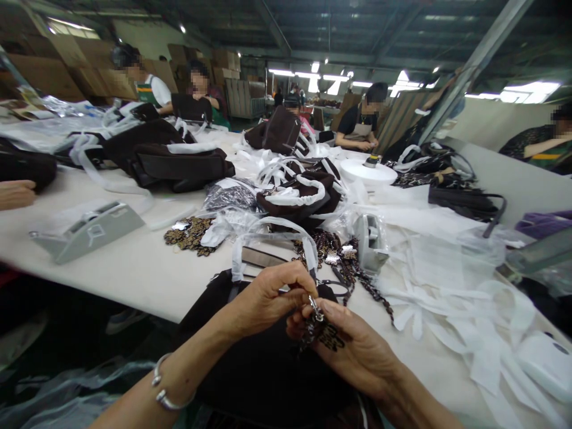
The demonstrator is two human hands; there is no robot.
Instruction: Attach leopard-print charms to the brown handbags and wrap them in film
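Left hand (277,289): fingers pinched at silver clasp (319,316). Right hand (360,342): fingers grasping dark chain (308,336) just below, patterned charm (330,338) alongside. Step, by judgement: close two-handed clasp work, calling for steady alignment. Beneath: black bag (263,369), at desk (165,280) edge. Beyond: heaped chains (190,233), grey tape dispenser (100,232).
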